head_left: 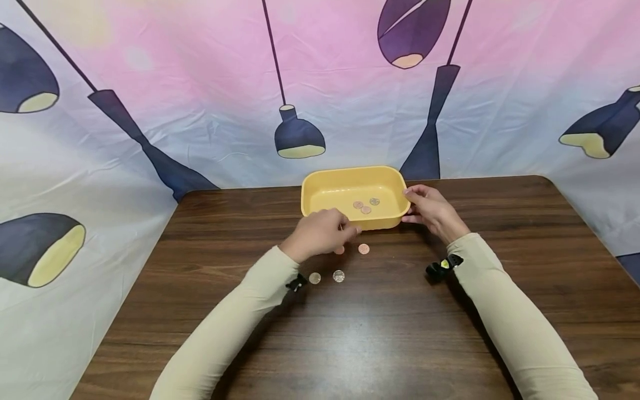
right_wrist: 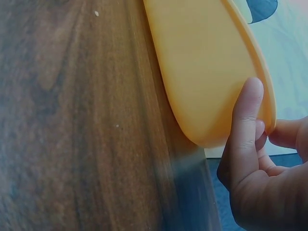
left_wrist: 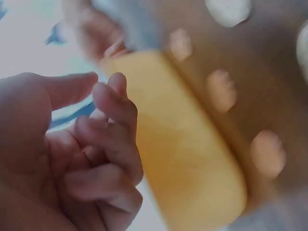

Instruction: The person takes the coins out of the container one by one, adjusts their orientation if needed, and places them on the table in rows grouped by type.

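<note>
A yellow plastic tray [head_left: 350,223] stands at the back of the table, with two copper coins [head_left: 366,210] and one silver coin [head_left: 374,201] inside. My right hand [head_left: 434,211] holds its right end, thumb at the rim and fingers against the wall; the right wrist view shows this hand [right_wrist: 262,163] from close by. Over the tray's front left edge hovers my left hand [head_left: 322,230], fingers loosely curled. In the left wrist view, nothing shows between that hand's [left_wrist: 91,139] thumb and index fingertips. Copper coins [head_left: 363,249] lie on the table before the tray, partly hidden by this hand.
Two silver coins [head_left: 338,276] lie nearer on the brown wooden table [head_left: 350,344]. Behind the table's back edge hangs a cloth [head_left: 225,83] printed with lamps. A black wrist device [head_left: 440,269] sits by the right sleeve.
</note>
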`<state>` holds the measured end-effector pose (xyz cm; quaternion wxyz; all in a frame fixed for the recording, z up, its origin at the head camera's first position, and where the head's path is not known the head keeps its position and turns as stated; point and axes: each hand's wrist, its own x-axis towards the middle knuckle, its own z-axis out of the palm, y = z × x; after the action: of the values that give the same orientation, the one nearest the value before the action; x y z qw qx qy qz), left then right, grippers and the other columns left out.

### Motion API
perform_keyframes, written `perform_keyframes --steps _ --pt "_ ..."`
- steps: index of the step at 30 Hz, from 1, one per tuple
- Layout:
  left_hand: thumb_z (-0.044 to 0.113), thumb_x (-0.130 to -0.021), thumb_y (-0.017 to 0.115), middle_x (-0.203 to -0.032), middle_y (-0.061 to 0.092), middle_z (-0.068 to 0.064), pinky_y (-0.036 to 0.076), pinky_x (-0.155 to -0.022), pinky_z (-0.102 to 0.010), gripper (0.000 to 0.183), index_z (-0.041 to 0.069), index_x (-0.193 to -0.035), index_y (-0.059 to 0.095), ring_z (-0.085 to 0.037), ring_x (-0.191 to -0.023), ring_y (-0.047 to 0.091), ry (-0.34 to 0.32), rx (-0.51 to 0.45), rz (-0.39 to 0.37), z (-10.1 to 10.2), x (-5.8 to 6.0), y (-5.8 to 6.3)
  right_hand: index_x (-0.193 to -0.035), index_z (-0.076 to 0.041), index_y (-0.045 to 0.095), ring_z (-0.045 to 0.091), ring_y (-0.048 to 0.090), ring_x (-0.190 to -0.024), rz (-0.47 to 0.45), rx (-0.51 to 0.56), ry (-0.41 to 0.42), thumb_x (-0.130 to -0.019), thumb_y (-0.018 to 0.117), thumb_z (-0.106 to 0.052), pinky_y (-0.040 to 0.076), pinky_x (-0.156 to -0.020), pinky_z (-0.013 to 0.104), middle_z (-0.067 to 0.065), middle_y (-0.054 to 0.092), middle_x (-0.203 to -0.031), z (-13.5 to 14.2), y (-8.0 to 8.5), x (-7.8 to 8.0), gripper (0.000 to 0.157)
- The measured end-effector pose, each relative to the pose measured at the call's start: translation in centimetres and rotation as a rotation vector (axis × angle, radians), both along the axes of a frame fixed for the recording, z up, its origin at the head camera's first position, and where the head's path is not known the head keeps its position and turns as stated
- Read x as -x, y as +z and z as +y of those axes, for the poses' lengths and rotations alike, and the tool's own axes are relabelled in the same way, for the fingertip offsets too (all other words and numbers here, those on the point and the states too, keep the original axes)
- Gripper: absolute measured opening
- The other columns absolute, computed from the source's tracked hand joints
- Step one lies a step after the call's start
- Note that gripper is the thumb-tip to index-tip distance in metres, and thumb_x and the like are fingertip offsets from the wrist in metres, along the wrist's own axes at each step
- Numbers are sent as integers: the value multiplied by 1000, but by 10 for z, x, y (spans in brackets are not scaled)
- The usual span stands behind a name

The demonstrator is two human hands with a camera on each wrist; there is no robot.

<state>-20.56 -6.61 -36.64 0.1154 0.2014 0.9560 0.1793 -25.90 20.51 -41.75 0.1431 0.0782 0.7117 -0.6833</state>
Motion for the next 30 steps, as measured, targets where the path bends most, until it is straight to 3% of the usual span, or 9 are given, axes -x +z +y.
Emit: perform_keyframes --steps 3,6,9,12,16,20,23,30 --pt "46 -106 62 -65 61 5 45 -58 -34 38 18 -84 75 -13 -55 57 33 -93 43 -15 2 20 -136 0 44 9 55 -71 -7 -3 2 -114 49 -25 63 -70 23 10 49 -102 0 2 1 34" --pt "44 -105 63 -74 61 3 46 -61 -36 31 19 -91 76 -16 -65 56 84 -174 116 -30 7 32 -139 0 43 9 55 -72 -13 -6 2 -114 48 -25 63 -71 23 10 49 -104 0 3 0 36" --pt "41 -105 64 -79 65 1 47 -63 -36 27 17 -98 76 -18 -68 59 153 -270 155 -45 16 33 -140 0 42 9 54 -73 -13 -9 2 -114 48 -25 63 -71 23 9 48 -105 0 3 0 37" --pt "38 -106 63 -82 68 -5 52 -62 -34 28 13 -105 76 -19 -67 65 234 -367 141 -62 26 25 -139 0 43 8 54 -73 -8 -5 3 -114 48 -25 63 -71 23 9 48 -105 0 2 0 36" --pt "33 -107 62 -93 72 -14 65 -69 -37 34 3 -117 73 -21 -72 73 364 -547 8 -81 38 9 -136 -1 45 8 55 -72 -6 -1 3 -114 49 -25 63 -70 23 9 49 -105 -2 0 -1 33" --pt "28 -109 61 -107 69 -20 66 -75 -33 39 -7 -127 64 -22 -84 74 475 -762 -184 -91 48 -9 -137 -1 44 8 55 -72 -11 -7 8 -114 49 -27 63 -71 23 9 49 -104 -2 0 -1 35" --pt "27 -109 60 -114 66 -20 65 -77 -29 44 -9 -134 59 -21 -88 72 533 -857 -295 -91 53 -20 -137 -1 44 8 55 -72 -13 -11 9 -114 49 -27 63 -71 23 8 50 -102 -2 0 -2 36" --pt "21 -107 65 -118 66 -20 64 -77 -29 41 -5 -137 58 -15 -82 73 550 -945 -357 -87 59 -37 -136 0 44 8 54 -72 -4 -10 4 -114 48 -25 63 -70 23 6 50 -100 -2 1 -2 34"
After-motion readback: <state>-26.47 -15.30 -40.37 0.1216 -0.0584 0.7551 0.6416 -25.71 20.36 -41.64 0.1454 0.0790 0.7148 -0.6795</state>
